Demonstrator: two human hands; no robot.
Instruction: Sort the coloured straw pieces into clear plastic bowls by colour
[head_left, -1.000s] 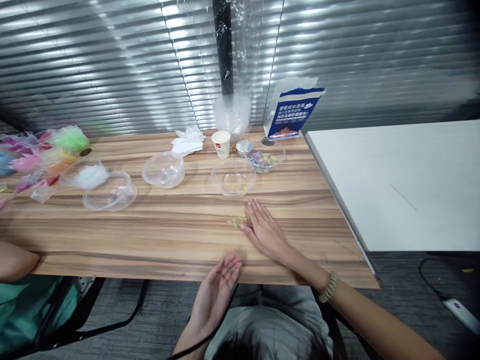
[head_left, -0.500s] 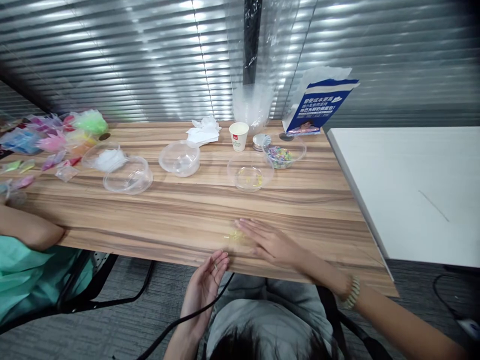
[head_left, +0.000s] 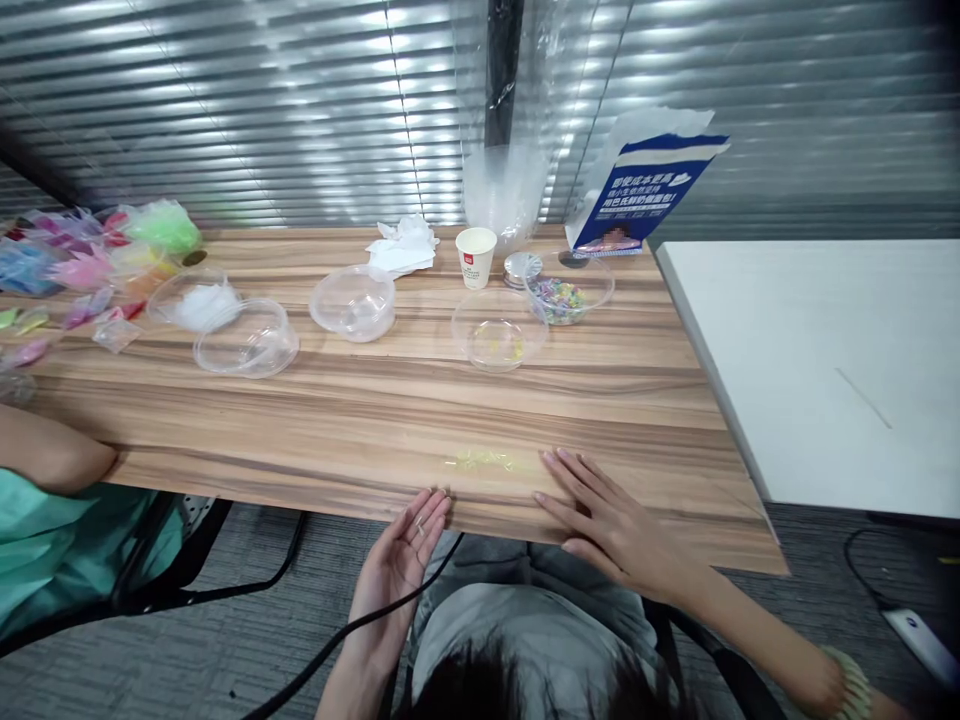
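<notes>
The wood-grained desk stretches before me, a blue-and-white bag standing at its far side. My right hand is palm down over the near side, fingers spread, gripping nothing that I can see. My left hand is turned up at the near edge, fingers loosely cupped; I cannot tell whether they hold anything. Farther back sit 2 clear bowls, 1 with yellow bits, 1 with multicoloured pieces. The loose yellow pieces lie on the desk between my hands, just beside my right fingertips.
</notes>
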